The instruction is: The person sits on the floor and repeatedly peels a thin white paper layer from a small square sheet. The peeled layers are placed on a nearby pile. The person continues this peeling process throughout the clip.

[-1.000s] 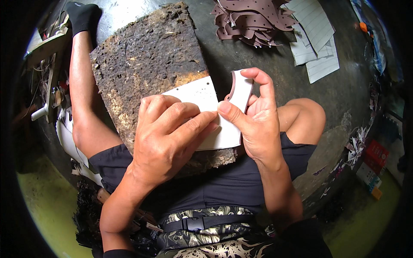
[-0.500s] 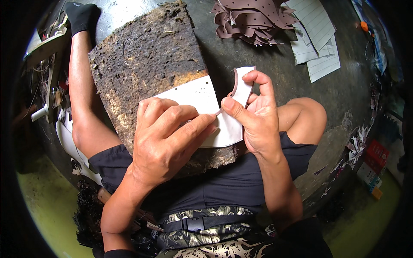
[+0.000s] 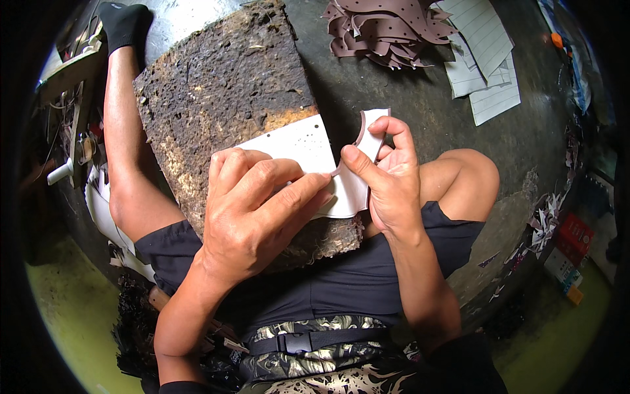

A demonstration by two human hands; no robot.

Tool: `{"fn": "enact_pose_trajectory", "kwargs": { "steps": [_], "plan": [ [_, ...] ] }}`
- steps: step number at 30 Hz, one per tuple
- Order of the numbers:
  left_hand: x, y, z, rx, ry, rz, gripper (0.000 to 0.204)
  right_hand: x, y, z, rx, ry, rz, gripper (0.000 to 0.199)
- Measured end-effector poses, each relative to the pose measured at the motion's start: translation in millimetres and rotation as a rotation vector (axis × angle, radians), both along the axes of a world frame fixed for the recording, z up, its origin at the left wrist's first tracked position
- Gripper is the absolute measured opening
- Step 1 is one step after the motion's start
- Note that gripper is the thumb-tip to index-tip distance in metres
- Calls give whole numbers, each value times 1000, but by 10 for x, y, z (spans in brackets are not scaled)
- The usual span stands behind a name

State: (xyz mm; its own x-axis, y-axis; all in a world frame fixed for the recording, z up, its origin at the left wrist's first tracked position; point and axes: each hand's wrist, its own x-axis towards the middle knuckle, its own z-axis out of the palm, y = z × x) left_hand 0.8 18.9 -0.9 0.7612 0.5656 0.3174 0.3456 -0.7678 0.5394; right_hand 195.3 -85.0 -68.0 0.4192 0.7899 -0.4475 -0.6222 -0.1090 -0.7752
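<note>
A curved white piece of sheet material (image 3: pixel 357 190) with a mauve-brown edge, like a cut leather part, is in both my hands. My right hand (image 3: pixel 394 177) is closed on its upper arm, thumb on the white face and index finger curled at the top end. My left hand (image 3: pixel 252 203) is closed with its fingertips at the piece's inner edge, partly hiding it. Under the left fingers a white sheet (image 3: pixel 295 141) with dark holes and small dots lies on a rough, dark board (image 3: pixel 223 85). Whether the sheet and curved piece are joined is hidden.
The board rests against my shorts (image 3: pixel 328 289), between my legs. Beyond it lies a pile of mauve-brown cut pieces with holes (image 3: pixel 387 33), beside lined white sheets (image 3: pixel 485 65). A wooden frame (image 3: pixel 79 98) stands at far left; scraps (image 3: pixel 545 217) and a red box (image 3: pixel 576 236) are right.
The curved white piece has tilted slightly: its top end is lower and its bottom edge higher. My right hand has shifted a little left with it; my left hand has barely moved.
</note>
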Motion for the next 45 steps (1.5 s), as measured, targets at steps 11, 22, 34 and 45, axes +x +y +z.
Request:
{"fn": "enact_pose_trajectory", "kwargs": {
  "steps": [11,22,34,45],
  "plan": [
    [12,-11,-6,11,-12,10,38,-22,-38,-118,-41,-44,-20,41],
    [59,-31,-35,29,-32,37,34,-19,-98,-246,-130,-74,-7,31],
    [48,15,-25,4,-30,35,29,206,64,297,57,-811,492,33],
    [85,15,-61,18,-50,61,29,176,-31,18,32,-426,423,34]
  ]
}}
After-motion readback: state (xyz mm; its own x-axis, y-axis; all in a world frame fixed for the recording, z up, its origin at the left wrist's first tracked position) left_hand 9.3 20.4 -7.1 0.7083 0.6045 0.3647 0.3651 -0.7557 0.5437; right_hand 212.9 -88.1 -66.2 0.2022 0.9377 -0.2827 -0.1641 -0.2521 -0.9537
